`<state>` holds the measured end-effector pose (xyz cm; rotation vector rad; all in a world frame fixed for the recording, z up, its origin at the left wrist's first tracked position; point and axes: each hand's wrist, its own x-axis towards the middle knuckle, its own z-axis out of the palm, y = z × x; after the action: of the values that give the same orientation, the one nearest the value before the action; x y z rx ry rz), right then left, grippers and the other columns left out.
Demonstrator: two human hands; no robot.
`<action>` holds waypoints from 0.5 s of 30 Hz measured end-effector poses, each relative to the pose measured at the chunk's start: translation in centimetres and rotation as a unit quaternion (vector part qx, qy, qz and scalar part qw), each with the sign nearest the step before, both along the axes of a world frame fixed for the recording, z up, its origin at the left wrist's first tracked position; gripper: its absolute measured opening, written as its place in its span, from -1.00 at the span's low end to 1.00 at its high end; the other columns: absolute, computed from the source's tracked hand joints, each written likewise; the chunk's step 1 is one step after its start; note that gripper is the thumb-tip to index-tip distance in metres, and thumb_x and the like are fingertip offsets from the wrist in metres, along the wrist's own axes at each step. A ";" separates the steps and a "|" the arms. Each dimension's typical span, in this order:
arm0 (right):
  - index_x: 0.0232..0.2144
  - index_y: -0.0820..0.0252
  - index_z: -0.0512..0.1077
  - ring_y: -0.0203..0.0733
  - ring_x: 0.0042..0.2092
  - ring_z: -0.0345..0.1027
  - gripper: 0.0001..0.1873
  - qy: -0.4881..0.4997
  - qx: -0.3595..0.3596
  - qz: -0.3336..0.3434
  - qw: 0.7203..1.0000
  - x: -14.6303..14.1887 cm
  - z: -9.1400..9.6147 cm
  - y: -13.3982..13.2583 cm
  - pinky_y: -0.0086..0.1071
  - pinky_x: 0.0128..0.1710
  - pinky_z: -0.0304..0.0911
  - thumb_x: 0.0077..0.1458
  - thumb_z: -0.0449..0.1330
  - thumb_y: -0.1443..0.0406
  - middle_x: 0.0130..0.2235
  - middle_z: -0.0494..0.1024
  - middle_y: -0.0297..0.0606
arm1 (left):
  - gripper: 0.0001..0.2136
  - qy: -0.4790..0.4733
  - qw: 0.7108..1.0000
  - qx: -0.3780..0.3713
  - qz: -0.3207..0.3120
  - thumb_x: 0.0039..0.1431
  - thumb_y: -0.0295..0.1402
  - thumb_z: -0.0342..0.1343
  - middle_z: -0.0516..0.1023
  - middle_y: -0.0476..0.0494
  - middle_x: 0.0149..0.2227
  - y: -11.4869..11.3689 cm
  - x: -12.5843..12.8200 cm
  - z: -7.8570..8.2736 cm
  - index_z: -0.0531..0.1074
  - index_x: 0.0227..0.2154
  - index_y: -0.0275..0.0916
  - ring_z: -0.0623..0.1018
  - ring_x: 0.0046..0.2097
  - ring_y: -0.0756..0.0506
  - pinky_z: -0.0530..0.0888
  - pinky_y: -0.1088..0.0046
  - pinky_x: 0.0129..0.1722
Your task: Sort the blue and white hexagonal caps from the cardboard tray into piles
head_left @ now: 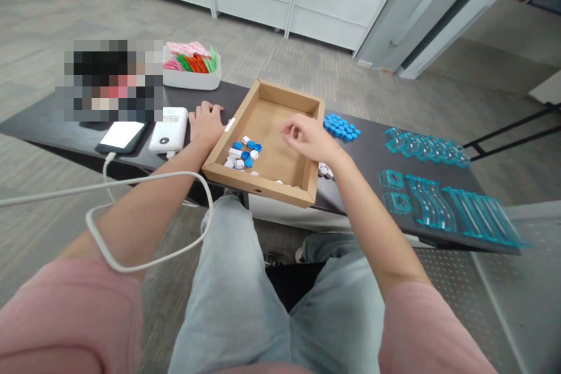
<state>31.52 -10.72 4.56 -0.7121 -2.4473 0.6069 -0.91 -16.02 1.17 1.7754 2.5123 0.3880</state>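
My right hand (307, 137) hovers over the right half of a shallow cardboard box (255, 183), its fingers curled together. Whether anything small is between those fingers I cannot make out. Blue and white small pieces (243, 153) lie loose in the box's near left corner. Just outside the box's left wall, my left hand (205, 121) rests on the dark table with its fingers stretched out, holding nothing. Blue pieces (342, 127) are grouped beyond the box's right wall. White pieces (325, 171) sit nearer to me there, partly hidden by my right forearm.
Teal clear plastic parts (432, 201) lie in rows on the table's right side. A white power bank (169, 130) and a phone (123, 135) are at left, with a white cable (151, 180) looping over my left arm. Behind stands a white bin (193, 79) of colourful sticks.
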 end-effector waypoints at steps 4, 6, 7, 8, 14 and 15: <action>0.01 0.16 0.57 -0.08 -0.13 0.47 -0.74 -0.165 -0.024 0.120 0.979 -6.9 0.1 -1.7 -0.22 -0.01 0.37 0.29 0.33 0.43 0.06 0.62 -0.12 | -0.41 -0.002 1.000 -0.005 -0.003 0.62 -0.16 -0.10 0.40 -0.64 0.51 0.1 -0.3 -0.1 0.48 0.51 -0.30 0.41 0.51 -0.58 0.32 -0.11 0.46; -0.01 0.18 0.56 -0.08 -0.13 0.45 -0.73 -0.197 -0.033 0.133 0.971 -8.3 -0.5 -1.7 -0.24 -0.05 0.34 0.26 0.31 0.48 0.06 0.60 -0.10 | -0.41 -0.003 1.000 -0.004 -0.004 0.62 -0.18 -0.09 0.41 -0.64 0.50 0.3 -0.5 -0.3 0.48 0.52 -0.28 0.42 0.50 -0.58 0.33 -0.12 0.44; -0.03 0.18 0.55 -0.08 -0.14 0.44 -0.74 -0.198 -0.035 0.134 0.970 -8.5 -0.7 -1.6 -0.24 -0.06 0.33 0.26 0.31 0.49 0.04 0.60 -0.11 | -0.42 -0.002 1.000 -0.002 -0.005 0.62 -0.17 -0.07 0.41 -0.64 0.50 0.3 -0.5 -0.4 0.48 0.53 -0.27 0.43 0.50 -0.58 0.34 -0.13 0.43; -0.05 0.17 0.54 -0.07 -0.14 0.43 -0.75 -0.193 -0.038 0.135 0.971 -8.5 -0.9 -1.4 -0.25 -0.07 0.33 0.26 0.31 0.49 0.02 0.60 -0.13 | -0.42 -0.001 1.000 -0.001 -0.006 0.62 -0.16 -0.04 0.41 -0.64 0.50 0.4 -0.6 -0.5 0.47 0.54 -0.25 0.43 0.49 -0.59 0.34 -0.13 0.43; -0.08 0.15 0.52 -0.09 -0.14 0.43 -0.76 -0.112 -0.066 0.121 0.984 -6.7 -0.9 -0.8 -0.24 -0.05 0.37 0.23 0.40 0.41 -0.05 0.60 -0.20 | -0.43 -0.008 1.000 0.001 -0.007 0.61 -0.19 -0.05 0.40 -0.62 0.51 0.4 -0.6 -0.6 0.48 0.54 -0.22 0.41 0.50 -0.58 0.32 -0.11 0.43; -0.07 0.14 0.52 -0.10 -0.15 0.43 -0.75 -0.090 -0.066 0.117 0.987 -6.4 -0.7 -0.7 -0.23 -0.05 0.39 0.22 0.40 0.41 -0.04 0.60 -0.21 | -0.43 -0.010 1.000 0.001 -0.005 0.62 -0.20 -0.08 0.40 -0.62 0.51 0.4 -0.5 -0.5 0.48 0.53 -0.23 0.41 0.50 -0.57 0.31 -0.11 0.43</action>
<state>25.17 -11.41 3.83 -0.5538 -2.7026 0.8340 -1.42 -15.66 0.67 1.7759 2.4903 0.4063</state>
